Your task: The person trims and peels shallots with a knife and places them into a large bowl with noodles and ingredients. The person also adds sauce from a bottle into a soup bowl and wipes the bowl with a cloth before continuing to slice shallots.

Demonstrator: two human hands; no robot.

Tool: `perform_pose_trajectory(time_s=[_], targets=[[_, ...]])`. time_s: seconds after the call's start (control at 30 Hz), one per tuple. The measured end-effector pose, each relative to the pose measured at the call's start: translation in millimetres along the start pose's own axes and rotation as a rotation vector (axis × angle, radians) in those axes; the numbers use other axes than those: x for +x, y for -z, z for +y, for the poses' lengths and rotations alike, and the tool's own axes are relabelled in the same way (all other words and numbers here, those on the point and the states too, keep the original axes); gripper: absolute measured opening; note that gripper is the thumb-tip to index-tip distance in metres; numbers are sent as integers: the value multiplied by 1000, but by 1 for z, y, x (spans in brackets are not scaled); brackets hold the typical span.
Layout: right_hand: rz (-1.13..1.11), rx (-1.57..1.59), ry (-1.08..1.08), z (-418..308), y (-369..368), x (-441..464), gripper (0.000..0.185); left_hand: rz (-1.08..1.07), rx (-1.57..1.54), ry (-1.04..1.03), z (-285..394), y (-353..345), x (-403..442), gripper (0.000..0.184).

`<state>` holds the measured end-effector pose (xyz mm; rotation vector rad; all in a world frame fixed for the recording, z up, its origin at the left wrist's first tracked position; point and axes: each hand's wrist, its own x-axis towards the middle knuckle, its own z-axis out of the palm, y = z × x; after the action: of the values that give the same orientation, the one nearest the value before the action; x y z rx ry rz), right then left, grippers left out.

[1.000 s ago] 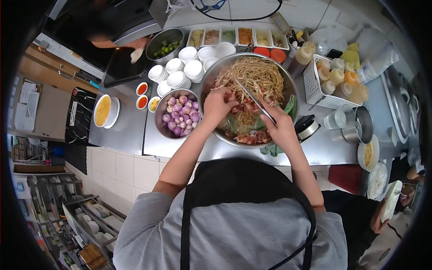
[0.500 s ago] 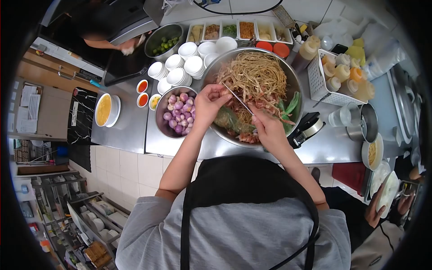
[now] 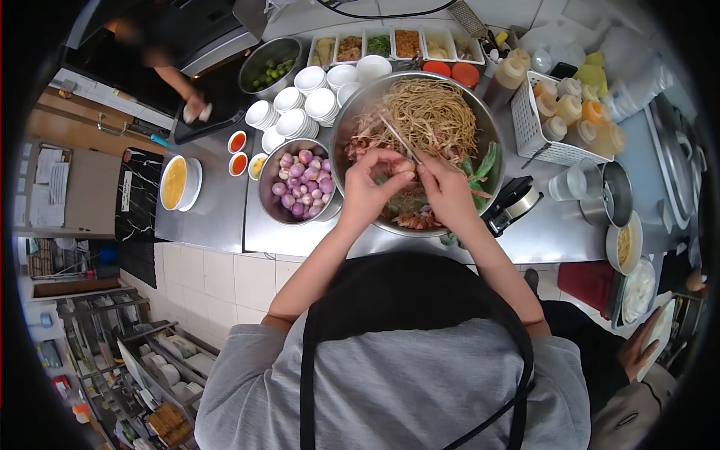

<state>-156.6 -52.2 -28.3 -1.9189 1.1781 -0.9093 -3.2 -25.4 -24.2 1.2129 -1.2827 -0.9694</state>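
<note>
Over a large metal bowl (image 3: 495, 127), my left hand (image 3: 369, 191) pinches a small pale piece, likely a shallot (image 3: 405, 166). My right hand (image 3: 448, 193) is closed round a knife (image 3: 396, 138), its blade pointing up and left over the bowl. The fingertips of both hands nearly meet at the piece. Brown stringy roots or stems (image 3: 435, 112) fill the bowl's far side, with reddish peelings (image 3: 367, 135) at its left and near side and green leaves (image 3: 484, 172) at the right. Left of it stands a bowl of purple shallots (image 3: 304, 182).
Stacked white bowls (image 3: 321, 105), a bowl of limes (image 3: 271, 72) and ingredient trays (image 3: 379, 46) stand behind. A basket of bottles (image 3: 559, 135) and a black-and-silver object (image 3: 514, 208) are at the right. A co-worker's hand (image 3: 196, 107) is at the upper left; another person holds a plate (image 3: 658, 337) lower right.
My hands have come closer together, and a pale piece now shows between them. The co-worker's hand at the upper left has moved down and left. The plate at the lower right has shifted right.
</note>
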Motion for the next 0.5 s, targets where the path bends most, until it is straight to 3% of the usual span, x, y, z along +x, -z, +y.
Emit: perform_pose_trajectory(time_s=[0.1,0.27,0.33,0.5], targets=[[120,-112,29,-5,10,-2,33,68,40,42,2,17,4,31],[192,-66,124,-26,24,-6,37,55,-382,122,20,18,3,36],[69,148,101,-24,22,-10,40,55,-540,240,19,18,1,35],[-162,523,-128,-29,12,-19,43,43,-594,241,12,18,-3,33]])
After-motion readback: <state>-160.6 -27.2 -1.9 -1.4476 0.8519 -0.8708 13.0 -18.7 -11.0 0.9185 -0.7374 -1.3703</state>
